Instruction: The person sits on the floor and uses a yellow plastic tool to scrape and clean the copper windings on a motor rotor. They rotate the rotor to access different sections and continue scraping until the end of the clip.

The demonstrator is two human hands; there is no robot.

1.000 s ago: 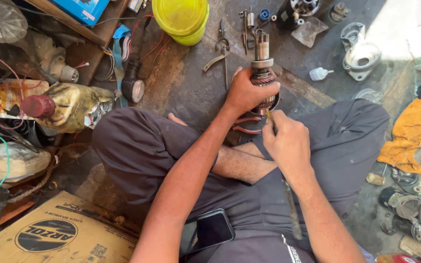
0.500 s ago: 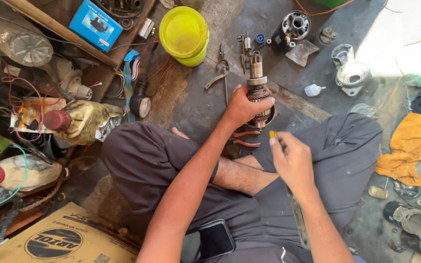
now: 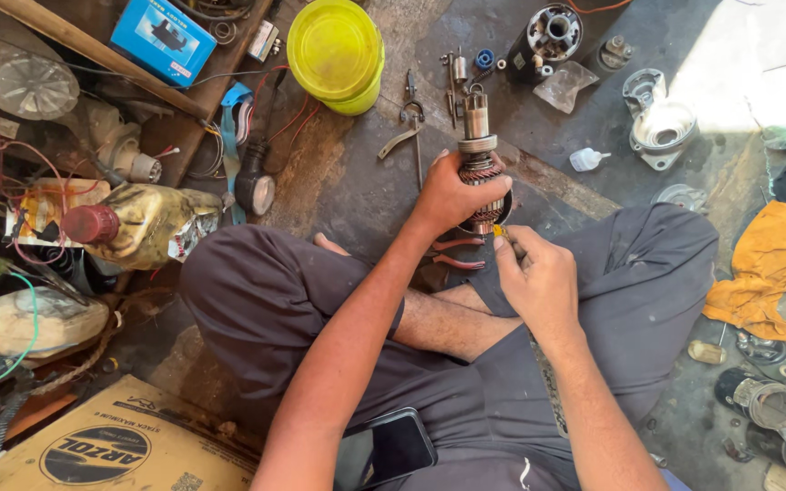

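Note:
I sit cross-legged on a dirty workshop floor. My left hand grips a motor armature, a copper-wound rotor with a steel shaft that points away from me. My right hand is closed beside the armature's lower end and pinches a small yellow-tipped tool against it. Red-handled pliers lie on my leg just below both hands. A black phone rests on my lap.
A yellow plastic tub stands at the far side, with pliers and small parts beside it. Motor housings lie at upper right. An orange rag, oil bottles, a blue box and a cardboard box surround me.
The view shifted, so everything sits lower in the frame. My right hand eased slightly away from the armature, then came back to its lower end. My left hand kept its grip.

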